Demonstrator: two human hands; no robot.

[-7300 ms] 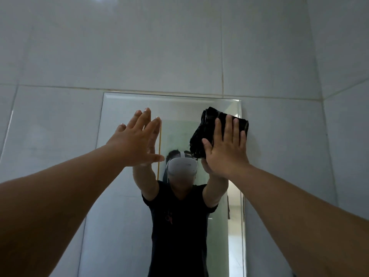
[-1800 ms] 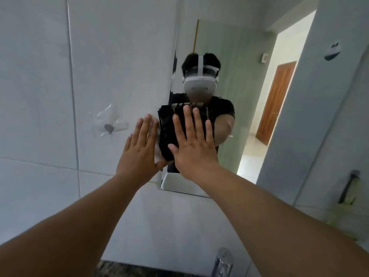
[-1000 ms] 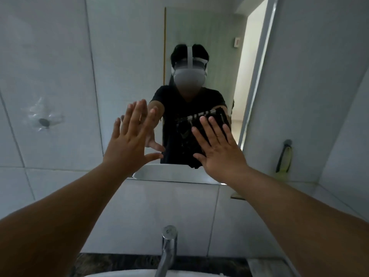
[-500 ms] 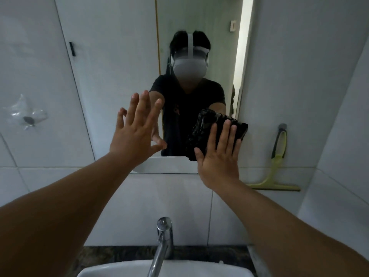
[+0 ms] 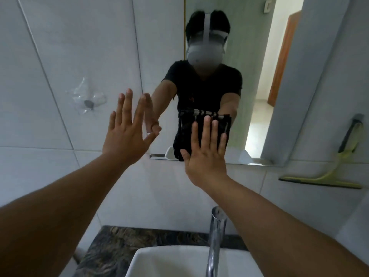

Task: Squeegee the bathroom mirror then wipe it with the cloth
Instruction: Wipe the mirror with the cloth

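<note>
The bathroom mirror [image 5: 257, 80] hangs on the white tiled wall. My right hand [image 5: 205, 154] lies flat, fingers spread, pressing a folded black cloth [image 5: 187, 134] against the mirror's lower edge. My left hand [image 5: 127, 132] is open with fingers apart, raised at the mirror's left border; I cannot tell whether it touches the glass. A yellow-green squeegee [image 5: 329, 176] with a dark handle leans against the wall to the right of the mirror.
A chrome tap [image 5: 215, 236] rises over the white basin [image 5: 171, 262] on a dark stone counter [image 5: 111, 242]. A clear stick-on hook [image 5: 87, 101] sits on the left wall tile. The mirror reflects a person with a headset and a doorway.
Within the last second my right hand slid the cloth along the mirror's bottom edge, right and then back left. The view tilted down, showing more basin. Earlier the cloth was at the mirror's top.
</note>
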